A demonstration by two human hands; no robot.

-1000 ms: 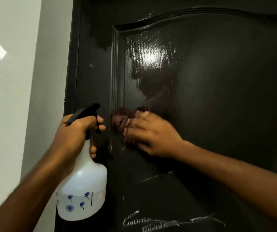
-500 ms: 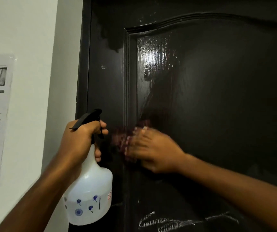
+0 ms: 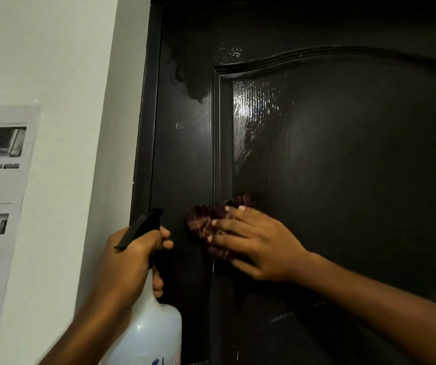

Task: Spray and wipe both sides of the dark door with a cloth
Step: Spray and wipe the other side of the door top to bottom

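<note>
Compared with half a second earlier, the dark door (image 3: 343, 167) and its frame edge (image 3: 145, 127) are shown further right in the head view. More of the wall (image 3: 66, 61) is exposed, and the cloth (image 3: 202, 222) is no longer blurred.

The door fills the right and centre of the view. The cloth, dark maroon, is pressed flat against the door, across the vertical moulding (image 3: 217, 140) at the left edge of the raised panel. It is held there by the right hand (image 3: 259, 246), whose fingers are extended and spread over it rather than curled round it. Part of the cloth is seen beyond the fingertips. A wet sheen (image 3: 253, 106) is visible on the panel above the hand.

Just left of the cloth, the white spray bottle (image 3: 153, 327) is held upright in front of the door's left stile. Its neck is grasped by the left hand (image 3: 130, 262), with the fingers wrapped below the black trigger head (image 3: 139, 229).

On the wall, a printed paper sheet (image 3: 1, 193) is fixed at the far left.
</note>
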